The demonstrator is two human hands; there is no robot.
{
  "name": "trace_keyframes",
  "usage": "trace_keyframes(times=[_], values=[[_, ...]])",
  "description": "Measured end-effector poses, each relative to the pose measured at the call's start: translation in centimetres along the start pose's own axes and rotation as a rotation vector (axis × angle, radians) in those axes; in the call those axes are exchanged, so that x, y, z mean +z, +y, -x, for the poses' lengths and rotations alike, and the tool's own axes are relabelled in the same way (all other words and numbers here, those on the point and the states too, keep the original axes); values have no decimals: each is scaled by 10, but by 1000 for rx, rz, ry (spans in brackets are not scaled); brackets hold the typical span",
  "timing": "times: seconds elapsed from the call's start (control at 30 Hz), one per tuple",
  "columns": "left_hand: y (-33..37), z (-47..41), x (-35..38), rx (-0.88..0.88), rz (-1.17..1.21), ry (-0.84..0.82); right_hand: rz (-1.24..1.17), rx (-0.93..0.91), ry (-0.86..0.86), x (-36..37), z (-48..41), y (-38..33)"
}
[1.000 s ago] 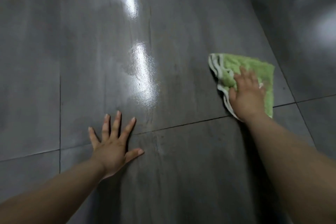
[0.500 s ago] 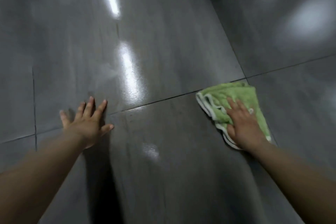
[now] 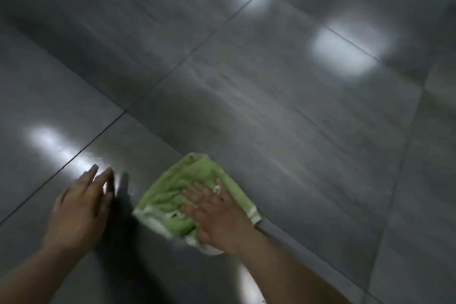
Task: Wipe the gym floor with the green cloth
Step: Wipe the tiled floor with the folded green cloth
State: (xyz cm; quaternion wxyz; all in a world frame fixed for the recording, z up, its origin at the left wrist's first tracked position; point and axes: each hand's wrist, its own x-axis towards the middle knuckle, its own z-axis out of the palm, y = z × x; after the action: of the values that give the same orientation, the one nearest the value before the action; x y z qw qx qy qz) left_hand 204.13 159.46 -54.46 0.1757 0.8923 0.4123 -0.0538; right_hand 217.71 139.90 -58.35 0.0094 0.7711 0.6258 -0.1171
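Note:
A folded green cloth (image 3: pixel 177 190) with white edging lies flat on the glossy grey tile floor (image 3: pixel 283 111), low in the middle of the view. My right hand (image 3: pixel 217 215) presses down on its near half with fingers spread and straight. My left hand (image 3: pixel 81 207) rests flat on the tiles just left of the cloth, fingers straight and pointing away from me; it does not touch the cloth. The picture is blurred by motion.
Large grey tiles with dark grout lines (image 3: pixel 197 44) run in every direction. Bright ceiling-light reflections (image 3: pixel 343 52) sit on the wet-looking surface. Nothing else stands on the floor in view.
My right hand has slid the cloth leftward and nearer to me, close to my left hand. The view has swung, so the grout lines now run diagonally.

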Motion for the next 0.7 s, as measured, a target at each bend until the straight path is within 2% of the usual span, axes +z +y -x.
trace_keyframes(times=[0.03, 0.13, 0.23, 0.3, 0.4, 0.47, 0.63, 0.7], values=[[15, -8, 10, 58, 43, -31, -25, 169, 78, 1, 20, 31], [88, -22, 42, 238, 70, -129, -156, 672, 150, 1, 95, 100], [127, -27, 62, 182, 78, -180, -254, 1045, 182, 7, 155, 123], [131, -25, 69, 165, 42, -98, -293, 1278, 275, 6, 158, 123], [130, -21, 75, 183, -16, -14, -417, 1531, 282, -4, 120, 122], [128, -21, 79, 182, -7, -18, -442, 1513, 168, -12, 81, 117], [126, -25, 81, 155, -13, -50, -407, 958, -21, -32, -27, 100], [127, -27, 82, 139, 2, -50, -335, 755, -39, -37, -53, 104]])
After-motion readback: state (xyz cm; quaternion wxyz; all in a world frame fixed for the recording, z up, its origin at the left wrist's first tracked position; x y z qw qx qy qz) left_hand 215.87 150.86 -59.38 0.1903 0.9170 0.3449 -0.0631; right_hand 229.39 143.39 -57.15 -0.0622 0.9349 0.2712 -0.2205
